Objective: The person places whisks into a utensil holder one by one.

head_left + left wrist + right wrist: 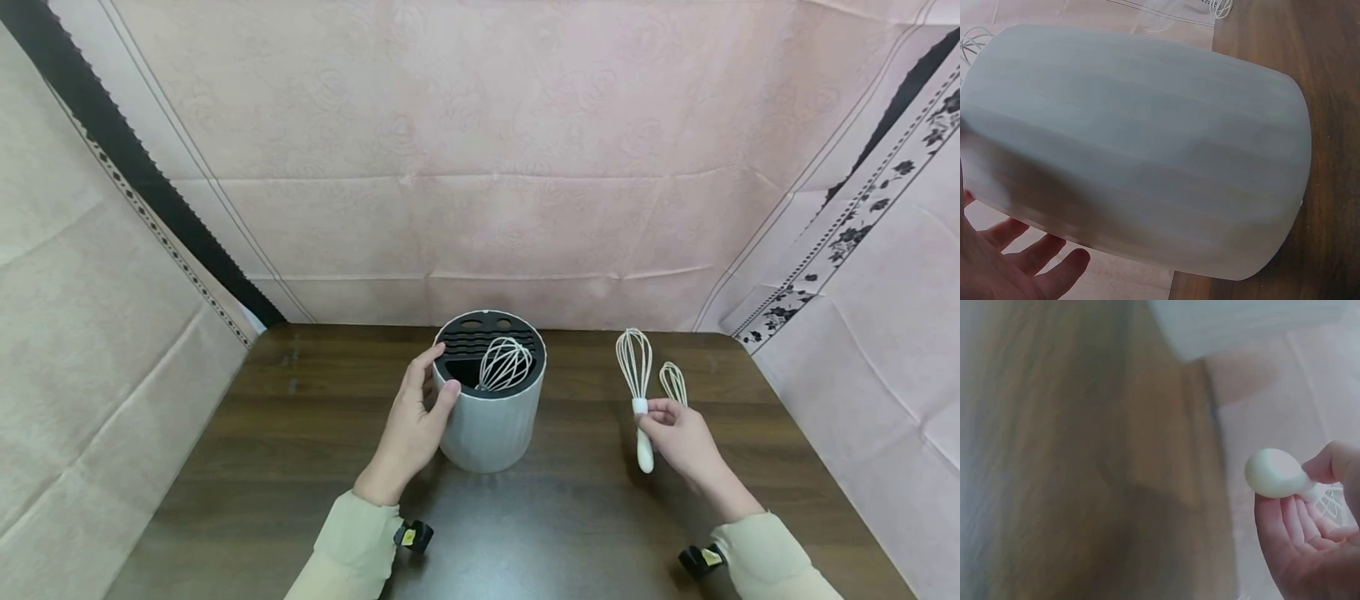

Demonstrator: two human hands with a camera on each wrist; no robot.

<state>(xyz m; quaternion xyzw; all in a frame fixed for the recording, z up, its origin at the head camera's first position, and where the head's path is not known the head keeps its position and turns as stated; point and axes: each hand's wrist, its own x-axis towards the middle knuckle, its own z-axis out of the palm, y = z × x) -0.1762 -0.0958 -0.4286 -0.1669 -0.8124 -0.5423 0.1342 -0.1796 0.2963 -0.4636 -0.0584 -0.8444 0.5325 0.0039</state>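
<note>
A grey-white utensil holder [491, 429] with a dark slotted top stands upright on the table, and a wire whisk [506, 364] pokes out of its large opening. My left hand [411, 429] rests against the holder's left side near the rim, thumb in front and fingers spread along the side; the left wrist view shows the fingers [1063, 269] loosely extended. To the right, my right hand [678, 437] pinches a white-handled whisk [642, 408] between thumb and fingers, wires upward. The rounded handle end [1275, 473] faces the right wrist camera.
Behind my right hand a smaller whisk head [672, 382] shows on the table, its lower part hidden. The brown wooden table [315, 442] ends at a pale cloth backdrop [487, 167], with cloth walls on both sides.
</note>
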